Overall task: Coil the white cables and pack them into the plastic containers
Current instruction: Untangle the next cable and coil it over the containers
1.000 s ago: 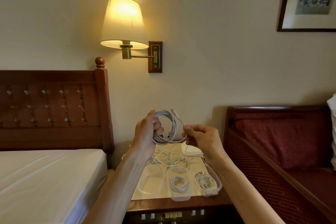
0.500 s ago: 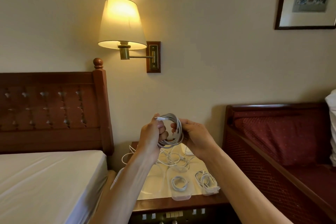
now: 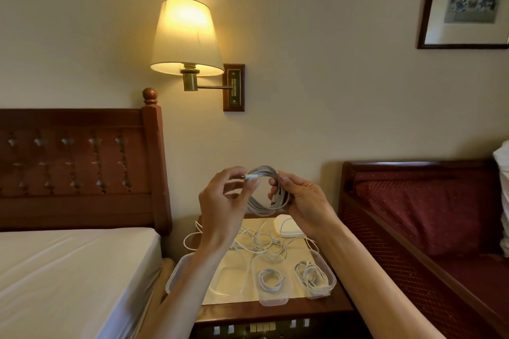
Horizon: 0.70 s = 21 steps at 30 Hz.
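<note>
**Coil held above the containers, plug end at my left fingertips**

The clear plastic containers (image 3: 275, 301) sit on the wooden bedside table (image 3: 275, 311), directly below and nearer me than both hands. I hold the round coil of white cable (image 3: 265, 195) upright between them. My right hand (image 3: 305, 206) clasps its right side, fingers wrapped through the loop. My left hand (image 3: 223, 206) pinches the white plug end (image 3: 251, 177) at the top. I judge the next move runs downward.

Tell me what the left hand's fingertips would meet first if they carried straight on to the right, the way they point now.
Most likely the coiled cable. The left hand pinches its connector end and points across the loop, so the strands in the right hand grip come first. Depth is unclear.
</note>
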### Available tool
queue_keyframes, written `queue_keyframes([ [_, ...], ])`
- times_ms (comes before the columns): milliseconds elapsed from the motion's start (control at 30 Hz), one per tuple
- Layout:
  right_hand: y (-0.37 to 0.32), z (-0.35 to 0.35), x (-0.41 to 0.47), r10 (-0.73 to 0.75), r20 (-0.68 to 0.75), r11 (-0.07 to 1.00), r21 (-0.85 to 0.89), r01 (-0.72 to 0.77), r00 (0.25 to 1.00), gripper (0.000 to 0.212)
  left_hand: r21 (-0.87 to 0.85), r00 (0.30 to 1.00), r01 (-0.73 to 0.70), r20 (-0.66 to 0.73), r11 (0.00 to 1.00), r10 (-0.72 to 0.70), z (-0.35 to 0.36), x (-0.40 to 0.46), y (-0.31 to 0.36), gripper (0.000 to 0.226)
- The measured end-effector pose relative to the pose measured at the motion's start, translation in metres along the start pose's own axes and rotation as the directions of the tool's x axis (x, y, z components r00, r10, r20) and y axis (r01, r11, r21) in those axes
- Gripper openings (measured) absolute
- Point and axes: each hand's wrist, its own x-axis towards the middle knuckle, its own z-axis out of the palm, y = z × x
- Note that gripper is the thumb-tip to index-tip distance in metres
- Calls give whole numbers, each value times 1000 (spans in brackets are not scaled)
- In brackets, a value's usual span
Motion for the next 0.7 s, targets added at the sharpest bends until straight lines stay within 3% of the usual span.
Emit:
queue_keyframes([
  [67,2,-1,0,2,8,1000,-8,-2,1000,22,61,992,-111,-55,992,115,0,0,-5,16],
  [167,3,-2,1,12,29,999,-35,-11,999,24,130,979,-200,-23,971,205,-2,3,-5,12],
  [400,8,-3,0,3,76,998,-70,2,997,29,160,982,-183,-15,970,188,-4,4,-6,25],
  [567,8,-7,-4,51,151,999,0,-52,987,28,-17,998,43,-42,999,-43,0,6,-9,21],
  [700,7,-17,-6,199,204,976,46,-212,959,30,-178,956,294,29,939,-293,2,3,-16,19],
])
